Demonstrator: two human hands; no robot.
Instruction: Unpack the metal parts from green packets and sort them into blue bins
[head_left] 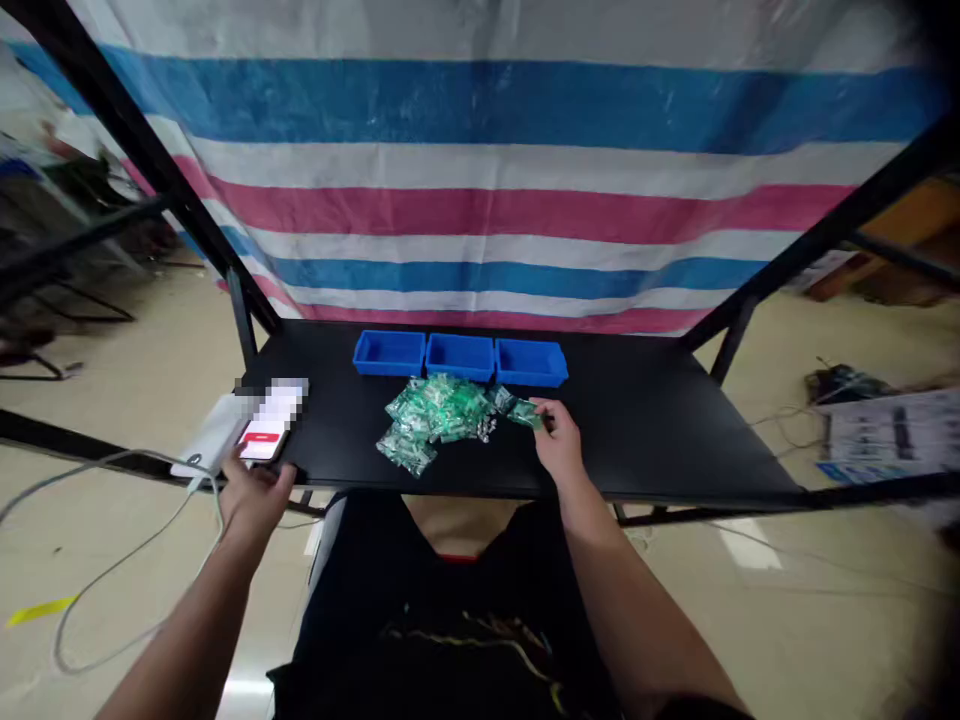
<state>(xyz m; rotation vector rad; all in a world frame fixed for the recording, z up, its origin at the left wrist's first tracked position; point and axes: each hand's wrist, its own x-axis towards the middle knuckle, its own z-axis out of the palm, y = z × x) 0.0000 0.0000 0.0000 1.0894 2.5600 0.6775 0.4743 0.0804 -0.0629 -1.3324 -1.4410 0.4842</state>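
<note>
Where the striped sheet hangs down behind the far edge, a black table carries the items under review. Along that far edge, near its middle, stands a row of three blue trays, side by side. Between the trays and the near edge lies a loose pile of green packets, close up against the middle tray. Toward the near left corner lie a pale flat item and, beside it, a lit phone. Left hand: at the near edge by that corner, thumb and fingers spread, nothing gripped; whether a fingertip meets the phone cannot be told. Right hand: right of the pile, thumb and fingertips pinched on the end of a single packet, held in front of the right tray. A neighbouring packet lies at its other end; whether the two are joined cannot be told. Assessment: good handling calls for a light pinch at one end, a check that only one packet is held, and a slow draw away from the pile, since slick film may cling.
</note>
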